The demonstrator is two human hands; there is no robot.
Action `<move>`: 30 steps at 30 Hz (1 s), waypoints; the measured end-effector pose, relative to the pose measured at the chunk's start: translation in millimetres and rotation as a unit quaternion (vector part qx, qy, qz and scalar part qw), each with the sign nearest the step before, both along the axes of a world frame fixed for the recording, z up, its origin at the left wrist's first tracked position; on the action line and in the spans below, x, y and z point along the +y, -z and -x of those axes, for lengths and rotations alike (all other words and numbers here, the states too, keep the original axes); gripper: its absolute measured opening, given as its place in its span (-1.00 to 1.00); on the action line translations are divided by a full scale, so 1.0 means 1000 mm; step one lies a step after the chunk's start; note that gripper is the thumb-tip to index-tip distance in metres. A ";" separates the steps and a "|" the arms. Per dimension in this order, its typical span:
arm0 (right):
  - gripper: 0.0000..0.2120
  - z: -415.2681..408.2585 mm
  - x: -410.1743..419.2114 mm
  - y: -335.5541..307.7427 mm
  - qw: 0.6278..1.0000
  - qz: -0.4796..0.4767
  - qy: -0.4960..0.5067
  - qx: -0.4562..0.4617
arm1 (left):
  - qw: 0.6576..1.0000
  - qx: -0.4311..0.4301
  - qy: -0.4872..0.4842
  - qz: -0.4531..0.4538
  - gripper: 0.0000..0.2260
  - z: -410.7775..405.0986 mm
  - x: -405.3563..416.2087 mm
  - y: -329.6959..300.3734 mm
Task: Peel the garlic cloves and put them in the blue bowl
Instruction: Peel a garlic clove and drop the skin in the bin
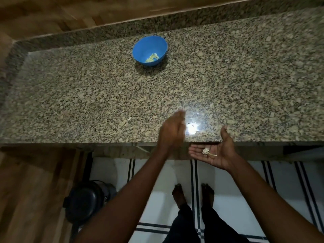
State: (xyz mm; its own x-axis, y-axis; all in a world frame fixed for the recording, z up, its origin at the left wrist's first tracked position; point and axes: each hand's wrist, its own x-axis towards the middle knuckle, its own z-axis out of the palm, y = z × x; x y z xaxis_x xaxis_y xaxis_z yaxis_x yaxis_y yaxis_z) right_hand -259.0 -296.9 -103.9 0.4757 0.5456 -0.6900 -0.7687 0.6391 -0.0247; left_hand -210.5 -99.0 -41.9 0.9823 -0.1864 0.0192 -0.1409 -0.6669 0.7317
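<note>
Garlic scraps (208,152), pale and papery with one thin stalk-like piece, lie in the upturned palm of the right hand (213,153); whether any unpeeled clove is among them cannot be told. Peeled garlic cloves (152,58), yellowish, sit in the bottom of the blue bowl (149,50), which stands far back on the granite tabletop (70,95), well apart from both hands. One small pale fragment (129,118) lies on the stone left of the left hand (172,130). Judgement: peeling looks largely done; the step in hand appears to be sweeping leftover skins off the tabletop edge into the waiting palm. Next move would call for the left hand to brush toward the edge while the right stays cupped just below it, then for checking the scraps for any clove owed to the bowl. Pose: right hand palm up, fingers straight and released, thumb raised, held just below the front edge, carrying the scraps without gripping. Left hand blurred, set on edge over the tabletop near the front edge, fingers extended, nothing visibly held. Both forearms reach forward; the person stands barefoot on striped floor tiles (175,172).
</note>
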 end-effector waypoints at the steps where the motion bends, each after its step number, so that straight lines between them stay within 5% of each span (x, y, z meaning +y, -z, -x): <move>1: 0.36 0.000 0.000 -0.001 1.000 -0.011 -0.002 0.001 | 0.998 0.002 -0.068 -0.001 -0.58 -0.010 0.018 -0.002; 4: 0.35 0.000 0.000 0.001 1.000 -0.024 0.000 -0.005 | 0.972 0.040 -0.189 -0.137 -0.50 -0.031 0.079 0.007; 7: 0.33 0.001 0.000 0.003 1.000 -0.017 -0.003 -0.017 | 0.963 0.049 -0.160 -0.211 -0.37 -0.020 0.082 0.021; 12: 0.27 0.002 0.001 0.004 0.999 0.034 -0.009 -0.037 | 0.988 -0.006 0.036 -0.149 -0.44 0.032 -0.013 0.035; 18: 0.26 0.002 0.001 0.002 0.998 0.054 -0.010 -0.039 | 0.994 -0.031 0.054 -0.090 -0.60 0.026 -0.024 0.018; 23: 0.27 0.003 -0.002 0.006 0.997 0.053 -0.017 -0.053 | 0.993 -0.006 -0.094 0.073 -0.71 0.028 -0.044 0.001; 28: 0.30 0.003 -0.004 0.009 0.997 0.055 -0.028 -0.053 | 0.972 0.113 -0.175 0.111 -0.78 0.002 -0.036 -0.011; 30: 0.31 0.002 -0.005 0.010 0.996 0.055 -0.028 -0.058 | 0.982 0.087 -0.163 0.030 -0.84 -0.005 -0.021 -0.013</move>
State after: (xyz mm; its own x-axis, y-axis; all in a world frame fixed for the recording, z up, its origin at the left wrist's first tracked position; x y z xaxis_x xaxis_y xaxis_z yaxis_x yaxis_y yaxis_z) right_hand -261.2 -302.0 -114.3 0.5269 0.4965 -0.6898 -0.7905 0.5844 -0.1832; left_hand -205.6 -120.2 -28.6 0.9790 0.1352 -0.1523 0.2034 -0.6109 0.7652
